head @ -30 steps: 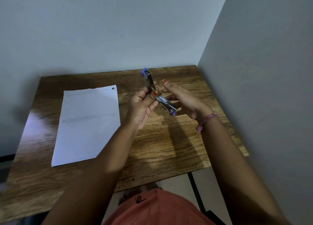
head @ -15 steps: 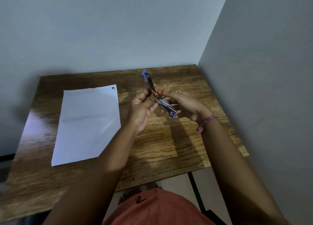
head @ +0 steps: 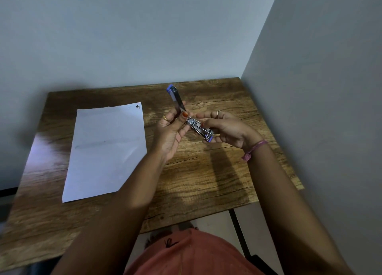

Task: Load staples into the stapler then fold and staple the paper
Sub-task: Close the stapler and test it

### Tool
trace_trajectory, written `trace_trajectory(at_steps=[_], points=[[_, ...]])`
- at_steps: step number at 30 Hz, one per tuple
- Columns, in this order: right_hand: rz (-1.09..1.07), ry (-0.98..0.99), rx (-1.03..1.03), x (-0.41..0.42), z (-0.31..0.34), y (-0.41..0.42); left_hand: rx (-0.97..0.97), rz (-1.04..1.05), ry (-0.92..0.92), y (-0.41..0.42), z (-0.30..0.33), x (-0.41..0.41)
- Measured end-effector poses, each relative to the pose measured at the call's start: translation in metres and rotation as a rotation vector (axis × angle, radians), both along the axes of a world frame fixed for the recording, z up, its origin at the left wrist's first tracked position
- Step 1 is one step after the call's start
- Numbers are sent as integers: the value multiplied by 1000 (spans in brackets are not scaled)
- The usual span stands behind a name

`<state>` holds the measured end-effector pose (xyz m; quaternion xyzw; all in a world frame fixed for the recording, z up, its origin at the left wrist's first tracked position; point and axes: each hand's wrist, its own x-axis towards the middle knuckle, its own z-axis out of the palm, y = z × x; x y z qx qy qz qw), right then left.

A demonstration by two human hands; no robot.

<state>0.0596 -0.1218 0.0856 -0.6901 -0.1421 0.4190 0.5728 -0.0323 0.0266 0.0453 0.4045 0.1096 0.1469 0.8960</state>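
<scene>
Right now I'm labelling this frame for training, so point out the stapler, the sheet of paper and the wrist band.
stapler (head: 200,127): head view, on the open metal magazine.
sheet of paper (head: 105,148): head view, on its middle.
wrist band (head: 255,148): head view, on the pink strand.

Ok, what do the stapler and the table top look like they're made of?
Stapler: shiny silver arms that glint, so probably bare metal, with blue end caps that look like plastic. Table: brown wood-grain surface with a slight sheen; solid wood or laminate, cannot tell.
</scene>
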Motion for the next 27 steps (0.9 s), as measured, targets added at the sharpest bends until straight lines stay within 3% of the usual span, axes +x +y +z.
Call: trace_trajectory(at_steps=[12, 18, 23, 27], points=[[-79, 365, 393, 2, -17, -15, -59, 27, -20, 4, 0, 0], [-38, 369, 517, -7, -37, -34, -121, 67, -13, 4, -3, 1], [-62, 213, 457, -15, -44, -35, -156, 90, 28, 2, -6, -1], [-153, 208, 461, -20, -44, -30, -180, 91, 44, -1, -5, -2]])
